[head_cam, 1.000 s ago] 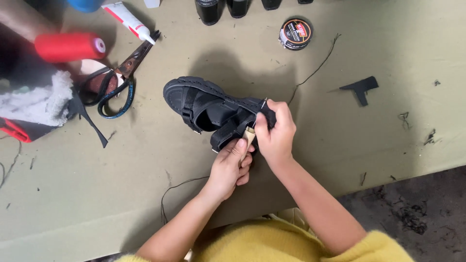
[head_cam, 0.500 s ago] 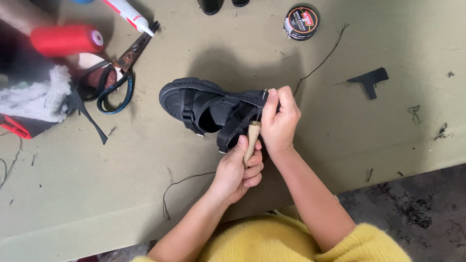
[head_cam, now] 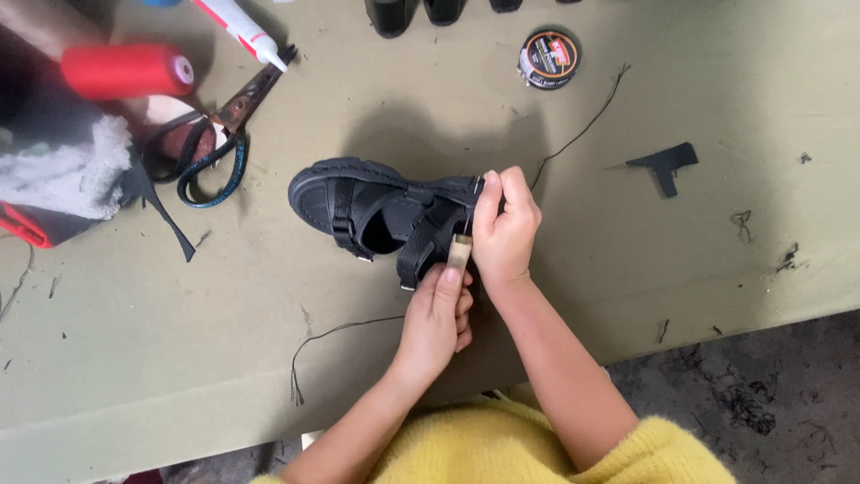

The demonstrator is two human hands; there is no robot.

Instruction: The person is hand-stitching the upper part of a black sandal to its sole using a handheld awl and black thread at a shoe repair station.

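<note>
Sandal (head_cam: 376,211): black, chunky, with a thick ridged sole and woven straps; it lies on its side on the olive-green cloth tabletop (head_cam: 627,296), toe end pointing away from the hands, near the middle of the cloth.
Right hand (head_cam: 506,235): closed around the sandal's heel end, thumb and fingers pinched onto the rear strap, so the grip is tight on the sandal.
Left hand (head_cam: 439,314): just below the sandal's heel, fingers curled around a small pale wooden-handled tool (head_cam: 460,253) whose tip meets the rear strap; the grip is closed on the handle.
Loose thread (head_cam: 331,345): thin dark strand curling on the cloth below the sandal, beside the left wrist.
Second thread (head_cam: 582,125): long and dark, running up and away from the sandal's heel toward the round tin.
Round tin (head_cam: 548,59): flat, dark lid with a coloured label, well above the sandal's heel.
Scissors (head_cam: 219,143): rusty blades, dark looped handles, to the upper left of the sandal's toe.
Red spool (head_cam: 130,70): smooth cylinder, farther upper left of the sandal.
White tube (head_cam: 240,31): narrow nozzle, above the scissors.
Black scrap (head_cam: 665,164): flat angular offcut, well right of the sandal.
Sleeves (head_cam: 502,448): fuzzy yellow knit.
</note>
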